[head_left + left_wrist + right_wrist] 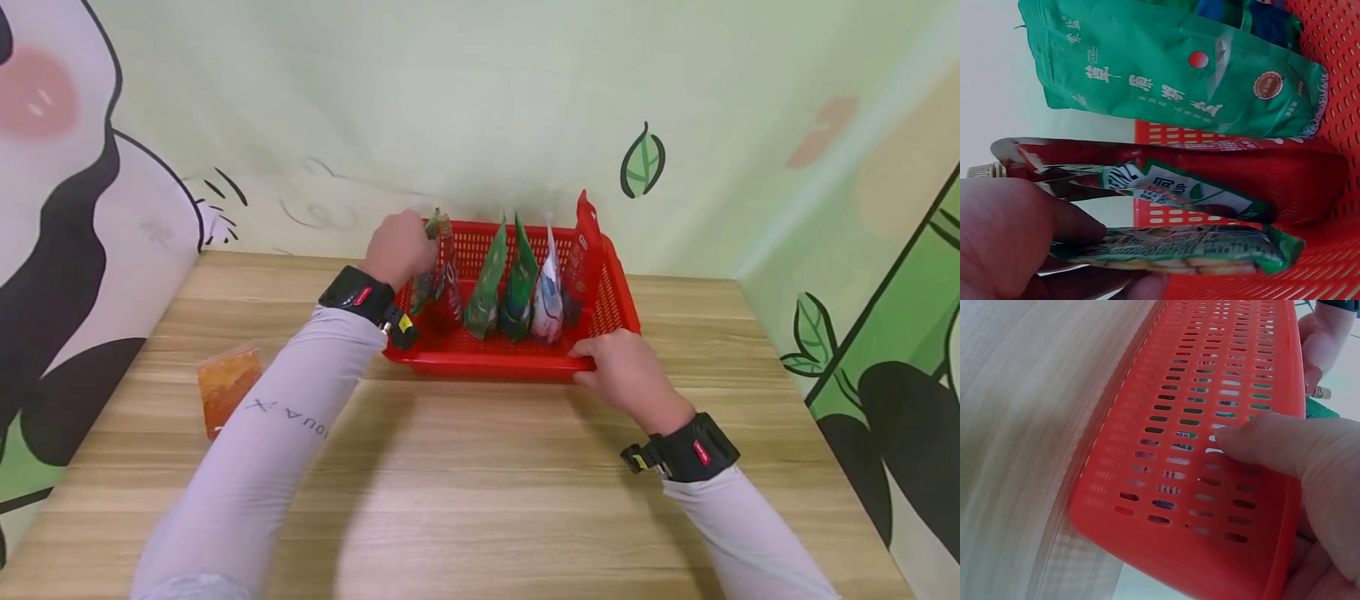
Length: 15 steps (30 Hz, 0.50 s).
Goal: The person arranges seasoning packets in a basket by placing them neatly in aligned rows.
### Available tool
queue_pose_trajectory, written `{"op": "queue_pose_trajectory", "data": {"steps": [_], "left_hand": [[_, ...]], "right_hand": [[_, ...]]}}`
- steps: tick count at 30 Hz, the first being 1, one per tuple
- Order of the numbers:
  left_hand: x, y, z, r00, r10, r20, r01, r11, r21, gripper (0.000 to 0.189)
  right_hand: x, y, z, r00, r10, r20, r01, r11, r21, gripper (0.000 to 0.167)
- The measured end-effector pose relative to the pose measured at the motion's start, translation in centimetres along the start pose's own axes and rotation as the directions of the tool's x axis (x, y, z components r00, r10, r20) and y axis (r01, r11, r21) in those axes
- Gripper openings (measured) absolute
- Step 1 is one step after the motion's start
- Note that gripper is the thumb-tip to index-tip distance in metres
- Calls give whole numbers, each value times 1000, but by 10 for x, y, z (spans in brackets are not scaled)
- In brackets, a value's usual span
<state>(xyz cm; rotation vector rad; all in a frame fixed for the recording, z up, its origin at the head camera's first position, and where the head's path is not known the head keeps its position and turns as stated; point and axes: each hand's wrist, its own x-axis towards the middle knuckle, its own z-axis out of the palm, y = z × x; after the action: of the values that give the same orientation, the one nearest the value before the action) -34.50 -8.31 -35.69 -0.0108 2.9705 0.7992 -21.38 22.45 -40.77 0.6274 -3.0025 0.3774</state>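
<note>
A red slotted plastic basket [487, 367] stands on the table by the back wall. At its left end my left hand [401, 250] pinches a green-edged packet [1191, 250] between thumb and fingers. Right beside that packet is a red ketchup pouch [1222, 181] with a beige screw cap. My right hand [626, 375] grips the basket's front rim near the right corner, thumb on the outer wall [1191, 425] and fingers over the inside. A green salt pouch [1166, 75], another green pouch [519, 287], a white pouch [548, 292] and a red pouch [585, 267] stand upright in the basket.
A flat clear packet with orange contents [228, 387] lies on the wooden table [480, 500] at the left, partly behind my left forearm. A printed cloth wall [480, 108] rises close behind the basket.
</note>
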Motion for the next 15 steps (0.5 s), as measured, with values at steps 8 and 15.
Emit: {"op": "queue_pose_trajectory", "data": {"steps": [8,15], "left_hand": [[0,-3,4,999,34,-6,-34,999,27,26],[-4,2,4,997,-7,80,7,1000,1,24]], "right_hand": [[-1,0,0,1000,-17,-11,17,1000,-16,27],[-1,2,0,999,-30,-20,29,999,-19,25]]}}
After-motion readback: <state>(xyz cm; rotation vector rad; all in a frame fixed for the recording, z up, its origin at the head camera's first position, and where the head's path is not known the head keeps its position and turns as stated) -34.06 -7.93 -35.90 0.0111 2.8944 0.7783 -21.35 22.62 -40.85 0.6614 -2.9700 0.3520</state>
